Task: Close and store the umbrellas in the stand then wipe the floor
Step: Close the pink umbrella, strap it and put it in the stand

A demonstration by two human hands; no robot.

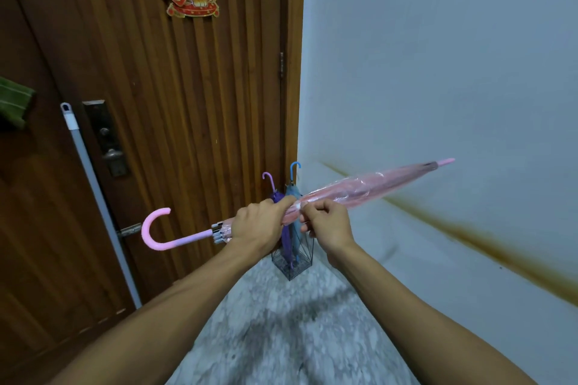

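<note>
While the L hand (pixel 259 225) clamps round the closed pink umbrella (pixel 359 189), held crosswise just in front of the wire stand (pixel 292 262) w/ 2 umbrellas in it, the R hand (pixel 328 225) pinches its strap.

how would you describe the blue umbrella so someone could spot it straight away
Find the corner where the wooden door meets the pale wall; a wire stand sits on the floor there. Of its two closed umbrellas, it is the blue umbrella, right of the purple umbrella.

Left hand (pixel 259 226) gripping folded pink umbrella (pixel 369 187), right hand (pixel 328 228) pinching its strap, wire stand (pixel 292 262) behind
</note>
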